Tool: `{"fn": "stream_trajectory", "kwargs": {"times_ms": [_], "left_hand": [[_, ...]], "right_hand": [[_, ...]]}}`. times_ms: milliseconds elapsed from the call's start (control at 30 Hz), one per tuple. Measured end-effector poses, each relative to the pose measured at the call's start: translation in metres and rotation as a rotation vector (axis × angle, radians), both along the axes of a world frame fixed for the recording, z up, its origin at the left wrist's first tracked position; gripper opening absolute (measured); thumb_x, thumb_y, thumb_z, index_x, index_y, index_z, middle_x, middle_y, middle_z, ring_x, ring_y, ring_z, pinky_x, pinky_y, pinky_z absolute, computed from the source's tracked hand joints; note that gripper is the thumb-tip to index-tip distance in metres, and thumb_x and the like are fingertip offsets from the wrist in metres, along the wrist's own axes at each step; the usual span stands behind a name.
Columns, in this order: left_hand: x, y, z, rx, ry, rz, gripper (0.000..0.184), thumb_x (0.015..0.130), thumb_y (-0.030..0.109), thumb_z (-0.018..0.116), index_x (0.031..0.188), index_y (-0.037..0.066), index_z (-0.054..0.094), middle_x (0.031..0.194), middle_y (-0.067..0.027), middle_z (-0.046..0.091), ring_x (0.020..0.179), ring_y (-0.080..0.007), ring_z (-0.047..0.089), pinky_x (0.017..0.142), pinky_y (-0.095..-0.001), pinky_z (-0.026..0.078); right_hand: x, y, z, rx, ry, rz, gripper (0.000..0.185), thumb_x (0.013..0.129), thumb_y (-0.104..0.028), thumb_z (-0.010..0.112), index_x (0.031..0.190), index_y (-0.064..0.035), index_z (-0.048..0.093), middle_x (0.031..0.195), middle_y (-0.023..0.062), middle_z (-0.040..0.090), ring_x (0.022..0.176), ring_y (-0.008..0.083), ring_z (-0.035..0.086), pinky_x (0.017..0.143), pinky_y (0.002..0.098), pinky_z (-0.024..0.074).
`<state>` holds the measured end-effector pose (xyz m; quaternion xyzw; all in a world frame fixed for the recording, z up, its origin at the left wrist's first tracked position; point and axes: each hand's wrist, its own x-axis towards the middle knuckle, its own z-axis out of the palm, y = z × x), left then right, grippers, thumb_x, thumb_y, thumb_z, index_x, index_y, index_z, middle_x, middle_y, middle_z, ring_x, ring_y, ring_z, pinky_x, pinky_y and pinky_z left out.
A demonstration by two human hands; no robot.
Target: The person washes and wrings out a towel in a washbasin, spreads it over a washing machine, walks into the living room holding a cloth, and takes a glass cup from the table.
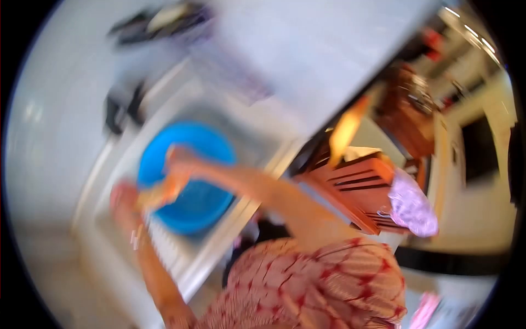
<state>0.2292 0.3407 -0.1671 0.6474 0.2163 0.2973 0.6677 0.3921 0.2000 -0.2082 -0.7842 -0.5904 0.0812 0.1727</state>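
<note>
A round blue basin [205, 205] stands inside a pale sink [241, 123]. My right hand [183, 162] is over the basin, its fingers closed on one end of an orange-yellow cloth [164, 193]. At the basin's left edge, my left hand [125, 198] grips the cloth's other end. The cloth stretches between both hands above the basin. Motion blur hides the details of the fingers and the cloth.
Dark faucet handles [125, 109] rise behind the sink. A blurred dark object [159, 23] lies further back. On the right are a reddish-brown wooden chair [350, 189] and a purple cloth [412, 204] hanging on it.
</note>
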Motion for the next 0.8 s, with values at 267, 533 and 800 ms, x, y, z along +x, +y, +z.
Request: {"fn": "stream_trajectory", "kwargs": {"times_ms": [267,533,800], "left_hand": [[0.029,-0.105,0.010,1.228,-0.171,-0.164,0.011,0.049,0.000,0.056,0.050,0.009,0.049,0.055,-0.0017,0.047,0.058,-0.0192,0.051,0.048,-0.0312,0.039],[0.006,-0.072,-0.030,0.200,0.070,-0.015,0.020,0.085,0.014,0.047,0.102,0.004,0.050,0.077,-0.0060,0.055,0.074,-0.0176,0.053,0.072,-0.0343,0.045],[-0.003,-0.089,-0.061,-1.010,-0.252,-0.129,0.043,0.090,0.031,0.036,0.121,0.003,0.031,0.114,-0.0167,0.045,0.101,-0.0310,0.048,0.086,-0.0445,0.040]], "right_hand": [[0.021,0.039,-0.008,0.510,0.880,-0.482,0.019,0.059,-0.022,0.066,0.071,-0.0088,0.059,0.073,0.0087,0.061,0.071,0.0231,0.059,0.066,0.0337,0.0470],[0.015,0.034,-0.022,0.605,0.855,-0.623,0.027,0.061,-0.020,0.069,0.080,-0.0064,0.057,0.074,0.0080,0.058,0.069,0.0184,0.057,0.064,0.0304,0.0455],[-0.010,0.050,0.085,0.862,0.710,-0.177,0.016,0.072,-0.013,0.064,0.081,-0.0022,0.056,0.071,0.0043,0.055,0.064,0.0075,0.050,0.055,0.0221,0.0420]]}}
